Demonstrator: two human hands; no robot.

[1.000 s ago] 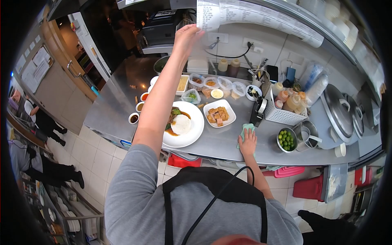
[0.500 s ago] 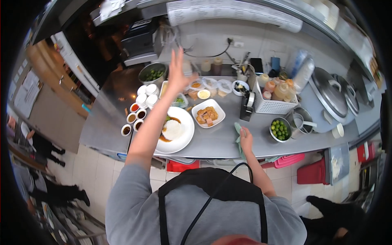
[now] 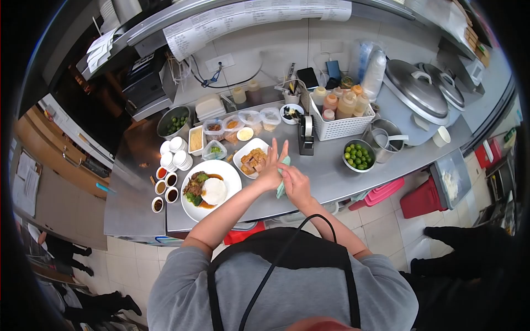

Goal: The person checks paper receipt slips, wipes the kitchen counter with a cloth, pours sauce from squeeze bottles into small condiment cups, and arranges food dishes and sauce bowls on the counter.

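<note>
My left hand [image 3: 270, 171] is raised over the right edge of a square white bowl [image 3: 253, 159] of fried pieces, its fingers spread. Against its palm side lies a green cloth [image 3: 282, 179], which my right hand [image 3: 297, 186] grips with bent fingers. To the left of both hands, a round white plate [image 3: 234, 175] bears rice [image 3: 214, 191], meat and greens in brown sauce. Small sauce cups [image 3: 171, 194] and stacked white cups [image 3: 182, 160] stand left of the plate.
Behind are lidded tubs [image 3: 249, 118], a tape dispenser [image 3: 307, 135], a white basket [image 3: 342, 128] of bottles, a bowl of green limes [image 3: 359, 156], and large pot lids [image 3: 417, 91]. Order slips [image 3: 248, 19] hang from the shelf above. Other people's dark-clothed legs [image 3: 452, 259] show at right and lower left.
My left hand has come down from the hanging slips to my right hand. My right hand has lifted the cloth off the counter and moved left. The view has turned right.
</note>
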